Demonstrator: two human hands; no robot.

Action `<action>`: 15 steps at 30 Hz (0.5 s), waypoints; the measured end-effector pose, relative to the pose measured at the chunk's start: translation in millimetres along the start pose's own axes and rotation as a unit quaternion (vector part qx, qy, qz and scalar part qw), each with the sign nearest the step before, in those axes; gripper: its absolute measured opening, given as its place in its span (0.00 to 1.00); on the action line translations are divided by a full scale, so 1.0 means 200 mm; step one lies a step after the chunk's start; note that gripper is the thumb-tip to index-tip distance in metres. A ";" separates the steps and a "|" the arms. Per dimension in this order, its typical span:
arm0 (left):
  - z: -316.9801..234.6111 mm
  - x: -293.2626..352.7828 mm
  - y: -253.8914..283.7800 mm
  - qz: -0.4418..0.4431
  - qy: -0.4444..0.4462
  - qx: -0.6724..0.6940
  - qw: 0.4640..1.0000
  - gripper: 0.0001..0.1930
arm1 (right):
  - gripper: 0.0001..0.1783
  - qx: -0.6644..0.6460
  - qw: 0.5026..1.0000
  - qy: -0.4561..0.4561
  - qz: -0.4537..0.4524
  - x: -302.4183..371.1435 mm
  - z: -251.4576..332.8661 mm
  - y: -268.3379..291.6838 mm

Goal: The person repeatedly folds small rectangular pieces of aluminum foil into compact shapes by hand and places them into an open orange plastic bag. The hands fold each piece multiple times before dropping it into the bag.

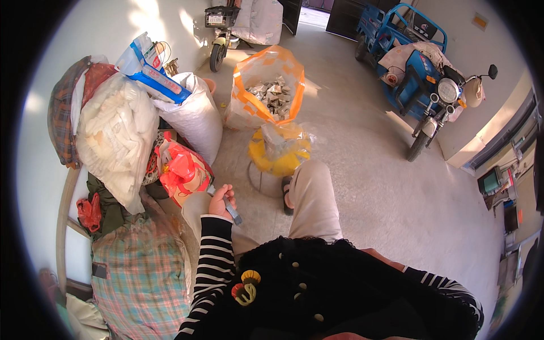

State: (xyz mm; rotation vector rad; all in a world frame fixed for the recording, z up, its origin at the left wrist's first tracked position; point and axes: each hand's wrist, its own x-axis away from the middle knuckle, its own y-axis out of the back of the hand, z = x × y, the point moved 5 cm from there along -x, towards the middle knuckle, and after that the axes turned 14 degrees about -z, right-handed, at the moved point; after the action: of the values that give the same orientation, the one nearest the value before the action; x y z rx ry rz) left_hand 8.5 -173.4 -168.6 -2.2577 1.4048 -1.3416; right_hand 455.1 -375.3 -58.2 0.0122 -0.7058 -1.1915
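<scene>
My left hand (221, 200) is closed around a short grey strip (233, 214), whose ends stick out on both sides of the fist; its exact kind is unclear. Close beside that hand stands a red and tan bag (182, 170). Of my right hand (383, 259) only a patch of skin shows past the striped cuff, resting at my lap; its fingers are hidden behind the black garment. In front of my knee is a round yellow-topped stool (262, 156) with clear plastic (279, 139) on it. Beyond it, an open orange and white bag (235, 107) contains many small greyish pieces (276, 96).
At left are a white sack (198, 113) with a blue and white package (150, 76) on top, a stuffed translucent bag (116, 119) and plaid cloth (141, 272). A blue cargo tricycle (419, 73) stands at far right, a scooter (220, 42) at the back.
</scene>
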 end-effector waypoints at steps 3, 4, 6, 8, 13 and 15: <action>0.01 0.01 -0.01 0.001 0.008 -0.011 1.000 0.09 | 0.10 -0.008 1.000 -0.025 0.012 0.05 0.07 0.04; 0.02 0.01 -0.02 0.001 0.013 -0.013 1.000 0.09 | 0.09 -0.009 0.999 -0.031 0.017 0.07 0.08 0.05; 0.03 0.01 -0.02 0.010 0.017 -0.019 1.000 0.09 | 0.09 -0.009 0.999 -0.045 0.027 0.09 0.10 0.07; 0.04 0.02 -0.03 0.008 0.014 -0.029 0.999 0.09 | 0.09 -0.008 0.998 -0.046 0.031 0.10 0.11 0.08; 0.07 0.01 -0.04 0.014 0.007 -0.033 0.999 0.09 | 0.09 -0.009 0.998 -0.049 0.032 0.10 0.11 0.11; 0.07 0.02 -0.05 0.018 0.013 -0.035 0.999 0.10 | 0.09 -0.009 0.998 -0.052 0.033 0.12 0.11 0.12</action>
State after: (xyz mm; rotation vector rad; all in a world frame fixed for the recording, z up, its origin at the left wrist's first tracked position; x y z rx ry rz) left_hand 26.6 -174.6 -169.7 -2.2542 1.5159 -1.3359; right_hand 468.2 -378.6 -21.0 -0.0885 -0.7804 -1.1421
